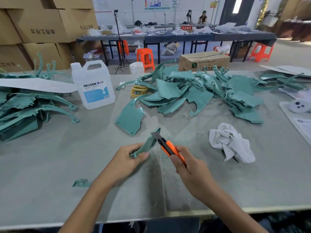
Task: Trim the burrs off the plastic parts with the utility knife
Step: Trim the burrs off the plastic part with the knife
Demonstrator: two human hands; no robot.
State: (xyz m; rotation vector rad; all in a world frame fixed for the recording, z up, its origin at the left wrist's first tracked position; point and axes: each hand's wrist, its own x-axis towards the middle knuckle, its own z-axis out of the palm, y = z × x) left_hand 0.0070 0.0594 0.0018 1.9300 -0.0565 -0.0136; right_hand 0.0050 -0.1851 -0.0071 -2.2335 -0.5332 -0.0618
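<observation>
View from the head camera over a grey desk (pixel 50 165) at a trimming station. Near centre, the left hand (pixel 126 159) holds a small curved teal plastic part (pixel 146 145) above the desk, its fingers and thumb curled round the part's lower end, so that the upper end points far and to the right. The right hand (pixel 189 169) grips an orange utility knife (pixel 168 147), fingers wrapped round the handle; the dark blade is extended and its tip lies against the upper edge of the held part.

Just beyond the hands, a flat teal panel (pixel 130 117) lies alone on the desk. Farther off, centre to right, is a loose heap of teal parts (pixel 202 91), with some yellow rings (pixel 138 90) at its left edge. A second heap of teal parts (pixel 25 108) occupies the left side, with a long white card strip (pixel 37 84) laid across it. Between the two heaps stands a translucent white jug (pixel 93 84) with a blue label. A crumpled white rag (pixel 230 142) lies to the right of the knife, well apart from it. A small teal scrap (pixel 81 182) rests on the desk beside the left forearm. Pale shavings are scattered on the desk around the hands.

Beyond the desk: stacked cardboard boxes (pixel 42 26) at far left, an orange stool (pixel 145 56), and a long brown carton (pixel 204 60) on the floor.
</observation>
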